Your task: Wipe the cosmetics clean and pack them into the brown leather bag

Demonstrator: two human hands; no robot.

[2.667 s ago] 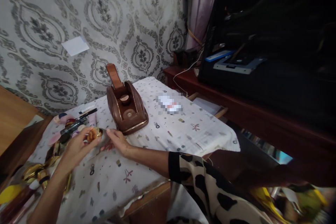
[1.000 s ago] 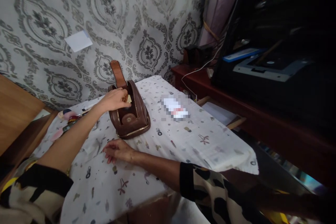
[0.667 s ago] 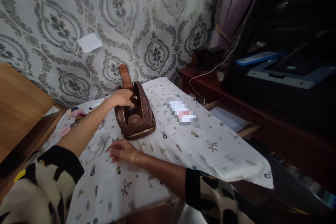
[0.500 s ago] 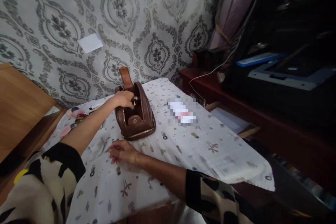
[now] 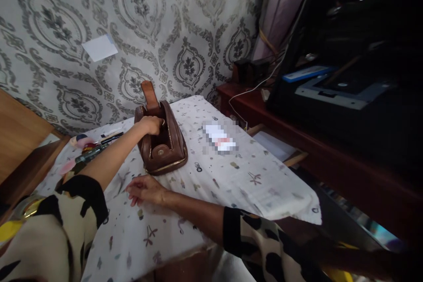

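A brown leather toiletry bag (image 5: 180, 152) stands unzipped on the cloth, its tan strap flap (image 5: 150, 94) raised at the far end. My left hand (image 5: 151, 125) reaches into its opening with the fingers curled. A tiny pale, goldish bit shows by the fingertips, too small to name; the bag's dark inside hides the rest. Just in front of the bag, my right hand (image 5: 145, 190) rests over the cloth, loosely bent, fingers slightly apart and nothing in them.
Cosmetic items, among them a greenish bottle (image 5: 90, 153) and a pink piece (image 5: 68, 166), lie left beside my forearm. A pixelated pale object (image 5: 220, 137) lies right of the bag on the patterned cloth (image 5: 231, 185). A dark red cabinet (image 5: 251, 105) with an open drawer stands at right.
The view has swung slightly, shifting everything left. My left hand has gone a little deeper into the bag, and the pale bit at its fingers shows less. My right hand stays put.
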